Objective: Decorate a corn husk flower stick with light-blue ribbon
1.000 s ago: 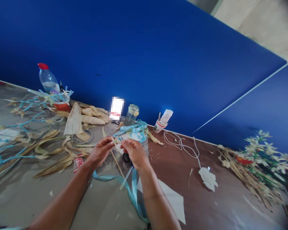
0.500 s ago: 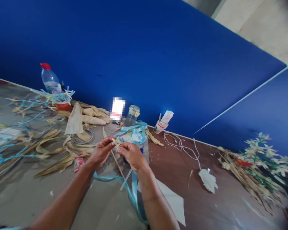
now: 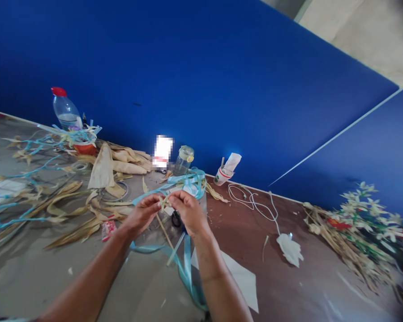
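Between my two hands is a small pale husk flower with narrow, pointed petals. My left hand pinches its left side with thumb and fingertips. On the other side, my right hand has thumb and forefinger closed on a petal. A thin tan stick slants down below the flower; whether it joins the flower I cannot tell. Dark loop handles show behind my right hand. Light blue ribbon trails under my right wrist, beside a white sheet partly covered by my forearm.
Dried corn husks and blue-wrapped stems spread over the left side. A red-capped bottle, a clear jar and a paper cup stand along the blue partition. A white cable and white flowers lie right.
My right hand has lifted slightly, its fingers now more upright on the flower. The flower has turned a little, and the dark loop handles have come into view. The whole view has shifted slightly.
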`<state>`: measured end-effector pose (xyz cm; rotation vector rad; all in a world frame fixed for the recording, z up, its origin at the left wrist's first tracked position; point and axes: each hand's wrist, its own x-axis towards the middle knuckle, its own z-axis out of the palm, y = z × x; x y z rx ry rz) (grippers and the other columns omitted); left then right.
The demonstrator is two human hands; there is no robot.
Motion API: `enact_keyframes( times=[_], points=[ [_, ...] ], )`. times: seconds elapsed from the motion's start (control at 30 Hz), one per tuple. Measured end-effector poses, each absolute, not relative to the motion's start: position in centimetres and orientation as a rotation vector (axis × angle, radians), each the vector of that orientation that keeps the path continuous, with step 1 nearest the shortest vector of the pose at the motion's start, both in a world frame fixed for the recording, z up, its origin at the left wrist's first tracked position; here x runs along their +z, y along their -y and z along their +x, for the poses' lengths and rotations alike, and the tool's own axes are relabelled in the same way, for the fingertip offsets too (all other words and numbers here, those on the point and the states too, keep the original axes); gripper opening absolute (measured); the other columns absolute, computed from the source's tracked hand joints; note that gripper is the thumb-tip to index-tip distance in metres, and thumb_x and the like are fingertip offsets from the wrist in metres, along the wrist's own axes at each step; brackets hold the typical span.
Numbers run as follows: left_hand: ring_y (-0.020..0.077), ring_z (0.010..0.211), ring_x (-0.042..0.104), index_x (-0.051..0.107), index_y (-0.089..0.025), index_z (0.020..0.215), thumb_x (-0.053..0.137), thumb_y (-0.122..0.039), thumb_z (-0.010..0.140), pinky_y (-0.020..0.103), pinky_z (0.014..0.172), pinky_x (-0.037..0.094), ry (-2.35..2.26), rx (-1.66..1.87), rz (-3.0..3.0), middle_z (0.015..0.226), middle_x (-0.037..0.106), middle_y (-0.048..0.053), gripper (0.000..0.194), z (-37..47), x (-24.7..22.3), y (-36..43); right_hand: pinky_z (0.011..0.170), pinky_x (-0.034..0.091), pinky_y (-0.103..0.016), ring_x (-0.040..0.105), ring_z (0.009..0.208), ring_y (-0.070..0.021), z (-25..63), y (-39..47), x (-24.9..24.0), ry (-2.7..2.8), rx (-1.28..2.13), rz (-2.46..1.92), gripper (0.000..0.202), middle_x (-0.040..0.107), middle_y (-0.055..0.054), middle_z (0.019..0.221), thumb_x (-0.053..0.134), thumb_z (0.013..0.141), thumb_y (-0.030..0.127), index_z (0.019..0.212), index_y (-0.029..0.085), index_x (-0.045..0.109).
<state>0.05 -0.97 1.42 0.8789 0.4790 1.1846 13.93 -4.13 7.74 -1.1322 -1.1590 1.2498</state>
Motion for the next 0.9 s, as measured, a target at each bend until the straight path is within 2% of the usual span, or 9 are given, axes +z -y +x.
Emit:
enact_keyframes(
  times=[0.13, 0.4, 0.63, 0.9],
  points=[
    [0.0165, 0.081, 0.056, 0.071, -0.016, 0.067, 0.080, -0.028, 0.059, 0.028, 0.077, 0.043, -0.502, 1.164, 0.922, 0.079, 0.063, 0.003, 0.017, 0.09, 1.03, 0.89, 0.063, 0.039, -0.025, 0.050, 0.059, -0.0113, 13.42, 4.13, 7.46, 1.141, 1.231, -1.146, 0.016, 0.057, 0.003, 0.060, 0.067, 0.066, 0.032, 0.065, 0.018, 0.061],
    [0.0177, 0.080, 0.057, 0.071, -0.017, 0.068, 0.078, -0.029, 0.062, 0.031, 0.079, 0.043, -0.421, 1.131, 0.979, 0.078, 0.063, 0.003, 0.016, 0.06, 1.27, 1.03, 0.056, 0.038, -0.023, 0.045, 0.053, -0.0095, 13.32, 3.85, 7.18, 0.965, 1.362, -1.130, 0.019, 0.054, 0.004, 0.052, 0.069, 0.058, 0.033, 0.060, 0.017, 0.059],
    [0.0167, 0.080, 0.057, 0.070, -0.017, 0.072, 0.075, -0.025, 0.067, 0.029, 0.079, 0.042, -0.433, 1.109, 0.954, 0.078, 0.063, 0.003, 0.011, -0.09, 1.03, 0.96, 0.057, 0.037, -0.023, 0.045, 0.052, -0.0082, 13.21, 3.73, 6.86, 0.913, 1.399, -1.080, 0.019, 0.054, 0.004, 0.054, 0.070, 0.059, 0.031, 0.059, 0.016, 0.059],
    [0.0146, 0.072, 0.056, 0.072, -0.015, 0.079, 0.075, -0.030, 0.067, 0.027, 0.074, 0.043, -0.457, 1.061, 0.923, 0.072, 0.064, 0.004, 0.019, -0.27, 0.83, 0.86, 0.055, 0.038, -0.026, 0.046, 0.049, -0.0101, 13.20, 3.54, 7.00, 0.886, 1.412, -1.000, 0.018, 0.050, 0.005, 0.049, 0.068, 0.061, 0.031, 0.057, 0.018, 0.056]
  ],
)
